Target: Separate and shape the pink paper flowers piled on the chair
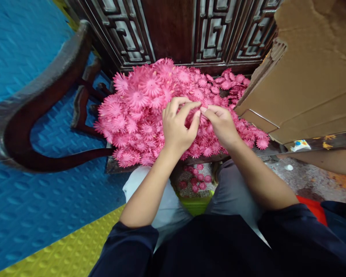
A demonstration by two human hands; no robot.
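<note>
A large heap of pink artificial flowers [147, 92] covers the dark wooden bench seat in front of me. Over the middle of the heap, my left hand [178, 123] is bent, its thumb and index fingertips close together in a pinch. Facing it, my right hand [219, 121] is also closed in a pinch, the thumb against the index finger. The fingertips of both hands nearly meet. Whatever lies between them is too small and blends into the pink petals behind.
A curved dark wooden armrest [50, 161] borders the left side. At the right stands a large cardboard box [311, 77]. A carved wooden backrest [173, 30] rises behind the heap. Several flowers [200, 177] lie below, between my knees. Another person's limb [325, 161] shows at far right.
</note>
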